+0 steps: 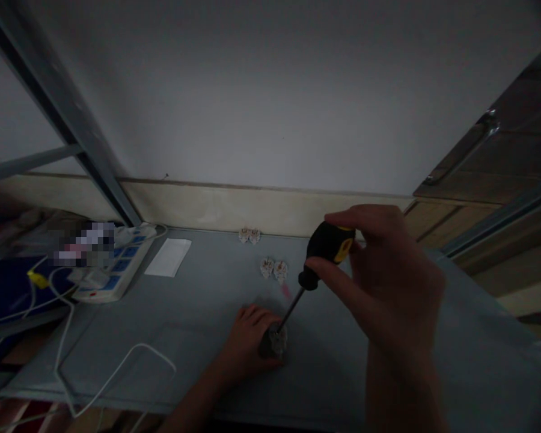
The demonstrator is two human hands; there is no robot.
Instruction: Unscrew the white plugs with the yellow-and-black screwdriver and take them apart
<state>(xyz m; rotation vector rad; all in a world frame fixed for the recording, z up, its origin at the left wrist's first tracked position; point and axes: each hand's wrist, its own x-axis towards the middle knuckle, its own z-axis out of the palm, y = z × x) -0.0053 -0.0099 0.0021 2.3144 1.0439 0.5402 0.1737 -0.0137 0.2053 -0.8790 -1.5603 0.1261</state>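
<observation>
My right hand (388,288) is closed around the black and yellow handle of a screwdriver (327,249). Its metal shaft slants down and left, with the tip on a small pale part (277,341) lying on the grey table (198,313). My left hand (247,343) rests on the table with its fingers closed around that small part, holding it still. Two pairs of similar small white parts lie farther back, one pair (274,269) near the screwdriver and another pair (249,235) by the wall.
A white and blue power strip (117,267) with plugs sits at the back left, white cables (99,373) trailing over the table's front edge. A white paper slip (168,257) lies beside it. A metal frame post (72,120) rises at left; a wooden door (491,174) stands at right.
</observation>
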